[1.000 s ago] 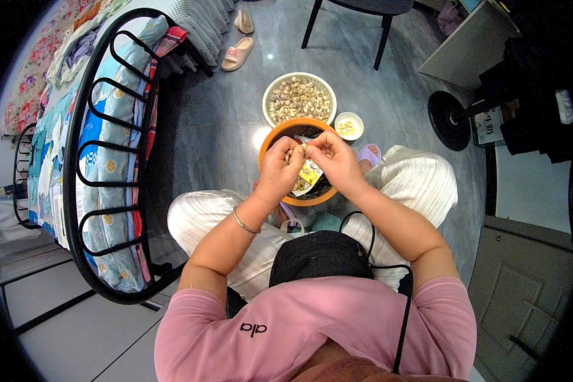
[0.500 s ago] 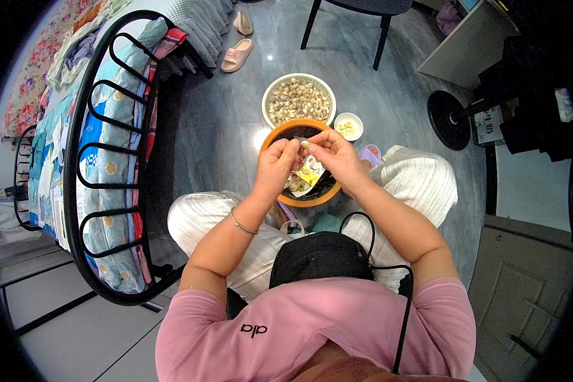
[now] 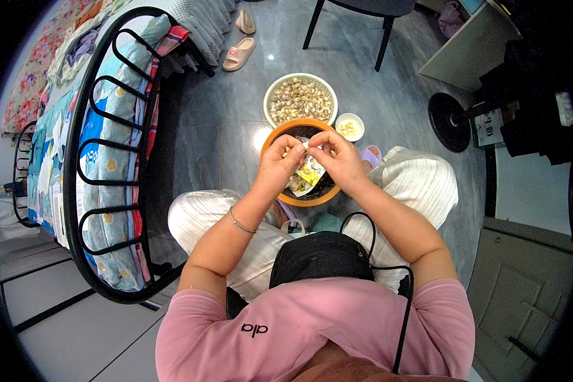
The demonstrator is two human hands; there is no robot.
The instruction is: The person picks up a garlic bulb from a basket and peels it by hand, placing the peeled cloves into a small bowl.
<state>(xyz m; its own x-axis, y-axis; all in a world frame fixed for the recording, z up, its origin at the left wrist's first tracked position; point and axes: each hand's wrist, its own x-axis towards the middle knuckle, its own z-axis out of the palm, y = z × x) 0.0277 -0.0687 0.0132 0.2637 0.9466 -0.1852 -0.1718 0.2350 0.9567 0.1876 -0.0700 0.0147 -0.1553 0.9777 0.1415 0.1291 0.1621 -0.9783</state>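
Both hands meet over an orange-rimmed bucket (image 3: 316, 202). My left hand (image 3: 279, 162) is closed, thumb and fingertips pinching one side of a small pale piece, possibly a garlic clove (image 3: 305, 146). From the other side my right hand (image 3: 339, 159) pinches at the same piece; the fingertips cover most of it. Inside the bucket, under my hands, lie pale scraps and a yellow-and-white wrapper (image 3: 309, 173). Just beyond stands a white basin (image 3: 267, 102) full of brownish-white clove-like pieces. To its right is a small white bowl (image 3: 360, 127) with a few pale yellow pieces.
A black metal bed frame (image 3: 76, 191) with bedding runs along the left. A chair (image 3: 369, 7) stands at the far side, and slippers (image 3: 239, 54) lie on the floor near the bed. A round black stand base (image 3: 449, 121) is on the right. My knees flank the bucket.
My fingertips have shifted slightly around the small piece, and the right fingers are a little more curled. The bucket, basin and bowl remain in place.
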